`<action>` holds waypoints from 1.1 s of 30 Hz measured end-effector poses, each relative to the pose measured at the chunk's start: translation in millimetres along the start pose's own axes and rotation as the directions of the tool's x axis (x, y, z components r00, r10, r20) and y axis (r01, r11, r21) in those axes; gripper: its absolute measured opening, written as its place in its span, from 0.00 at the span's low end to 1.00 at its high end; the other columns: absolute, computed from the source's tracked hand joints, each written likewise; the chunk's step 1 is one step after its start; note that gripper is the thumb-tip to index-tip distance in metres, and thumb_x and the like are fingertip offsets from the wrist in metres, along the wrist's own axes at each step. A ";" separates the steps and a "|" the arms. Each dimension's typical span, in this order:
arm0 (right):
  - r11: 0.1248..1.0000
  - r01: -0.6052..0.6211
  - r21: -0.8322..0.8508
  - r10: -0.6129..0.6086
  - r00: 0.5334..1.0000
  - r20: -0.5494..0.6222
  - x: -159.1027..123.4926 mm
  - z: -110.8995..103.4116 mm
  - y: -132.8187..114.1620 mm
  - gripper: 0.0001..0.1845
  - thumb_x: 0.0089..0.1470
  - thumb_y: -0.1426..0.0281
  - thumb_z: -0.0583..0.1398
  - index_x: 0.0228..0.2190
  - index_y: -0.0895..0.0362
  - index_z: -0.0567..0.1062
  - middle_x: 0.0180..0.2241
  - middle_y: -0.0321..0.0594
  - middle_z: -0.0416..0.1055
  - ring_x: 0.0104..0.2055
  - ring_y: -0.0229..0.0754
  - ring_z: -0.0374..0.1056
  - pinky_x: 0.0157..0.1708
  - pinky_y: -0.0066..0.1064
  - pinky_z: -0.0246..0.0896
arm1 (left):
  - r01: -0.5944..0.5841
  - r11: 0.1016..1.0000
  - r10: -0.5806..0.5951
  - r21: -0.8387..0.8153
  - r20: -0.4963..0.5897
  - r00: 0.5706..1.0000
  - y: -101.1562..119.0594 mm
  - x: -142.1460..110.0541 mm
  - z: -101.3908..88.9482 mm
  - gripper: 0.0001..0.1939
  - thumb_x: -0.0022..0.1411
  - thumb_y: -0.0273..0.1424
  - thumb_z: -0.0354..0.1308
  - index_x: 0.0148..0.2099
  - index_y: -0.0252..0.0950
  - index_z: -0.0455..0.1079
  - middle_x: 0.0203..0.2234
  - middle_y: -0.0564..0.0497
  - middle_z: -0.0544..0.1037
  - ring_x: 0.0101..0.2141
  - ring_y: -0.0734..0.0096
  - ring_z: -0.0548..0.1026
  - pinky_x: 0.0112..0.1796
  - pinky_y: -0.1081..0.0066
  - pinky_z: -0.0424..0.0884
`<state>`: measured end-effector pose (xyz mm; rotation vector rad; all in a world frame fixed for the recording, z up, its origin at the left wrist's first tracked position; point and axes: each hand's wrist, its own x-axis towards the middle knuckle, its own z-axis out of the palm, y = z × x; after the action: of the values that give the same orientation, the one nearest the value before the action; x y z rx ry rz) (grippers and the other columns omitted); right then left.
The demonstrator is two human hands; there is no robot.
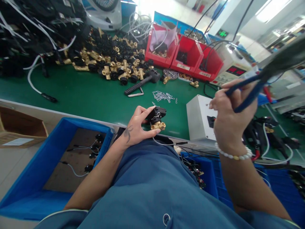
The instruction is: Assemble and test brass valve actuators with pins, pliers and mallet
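Note:
My left hand (137, 128) is closed round a brass valve with a black top (160, 126), holding it at the near edge of the green bench. A thin wire clip shows on the black part, and a pale cable hangs below. My right hand (231, 111) is raised at the right, with fingers wrapped about the blue handles of a pair of pliers (249, 90). The pliers' dark, blurred head points to the upper right, well apart from the valve. Beyond the valve lies a small heap of wire clips (162, 96).
Behind the clips lie a black hammer (140, 83) and many brass valve bodies (111, 68). Red bins (184, 65) and a display unit (232, 71) line the back. A white switch box (199, 119) stands right, a blue crate (30, 178) below left.

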<state>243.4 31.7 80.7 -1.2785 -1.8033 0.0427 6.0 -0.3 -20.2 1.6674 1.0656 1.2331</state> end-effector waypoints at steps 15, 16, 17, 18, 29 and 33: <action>0.999 -0.020 -0.034 0.025 0.990 0.136 -3.1 4.1 -5.7 0.08 0.61 0.65 0.55 0.41 0.54 0.68 0.30 0.39 0.67 0.24 0.39 0.61 0.26 0.32 0.58 | -0.006 1.000 0.005 0.023 0.022 1.000 -0.3 3.0 -0.9 0.39 0.51 0.38 0.70 0.65 0.38 0.66 0.44 0.48 0.65 0.47 0.62 0.70 0.44 0.59 0.80; 0.998 0.003 -0.060 0.015 0.955 0.296 -2.8 4.2 -4.2 0.08 0.58 0.65 0.57 0.40 0.54 0.70 0.30 0.39 0.68 0.24 0.39 0.62 0.25 0.32 0.58 | 0.001 1.000 -0.001 0.017 0.025 1.000 -0.6 3.0 -0.9 0.40 0.51 0.39 0.70 0.65 0.38 0.66 0.44 0.48 0.65 0.47 0.62 0.70 0.43 0.60 0.80; 0.997 0.039 -0.072 -0.006 0.911 0.412 -1.2 3.3 -2.8 0.08 0.56 0.66 0.59 0.39 0.55 0.71 0.29 0.39 0.70 0.25 0.40 0.63 0.25 0.31 0.58 | 0.009 1.000 -0.009 0.011 0.026 1.000 -0.9 2.9 -1.0 0.40 0.51 0.39 0.70 0.65 0.37 0.66 0.44 0.48 0.65 0.47 0.62 0.70 0.43 0.60 0.80; 0.995 0.067 -0.077 -0.024 0.887 0.461 1.3 1.6 -1.7 0.07 0.56 0.67 0.59 0.38 0.55 0.72 0.30 0.40 0.71 0.26 0.40 0.64 0.27 0.32 0.59 | 0.014 1.000 -0.014 0.006 0.026 1.000 -1.3 2.8 -1.0 0.40 0.51 0.39 0.70 0.65 0.37 0.66 0.44 0.48 0.65 0.48 0.62 0.70 0.43 0.60 0.80; 0.984 0.059 -0.166 0.050 0.808 0.587 4.6 -0.7 -3.4 0.06 0.50 0.72 0.61 0.34 0.54 0.73 0.26 0.37 0.69 0.26 0.39 0.63 0.27 0.30 0.56 | 0.022 1.000 -0.021 -0.018 0.018 1.000 -2.4 1.7 -1.5 0.38 0.51 0.38 0.70 0.65 0.41 0.67 0.44 0.49 0.64 0.48 0.63 0.69 0.44 0.61 0.80; 0.997 -0.073 0.028 0.071 0.995 0.075 6.9 1.2 -7.6 0.05 0.58 0.69 0.55 0.39 0.53 0.68 0.28 0.36 0.64 0.25 0.37 0.60 0.28 0.31 0.58 | 0.013 1.000 -0.012 -0.027 0.018 1.000 -1.9 2.2 -1.4 0.39 0.51 0.38 0.70 0.65 0.41 0.67 0.44 0.49 0.64 0.48 0.63 0.69 0.44 0.62 0.79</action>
<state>236.5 34.0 88.0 -1.3351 -1.8115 0.1583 4.8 2.6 -20.9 1.6460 1.0428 1.2175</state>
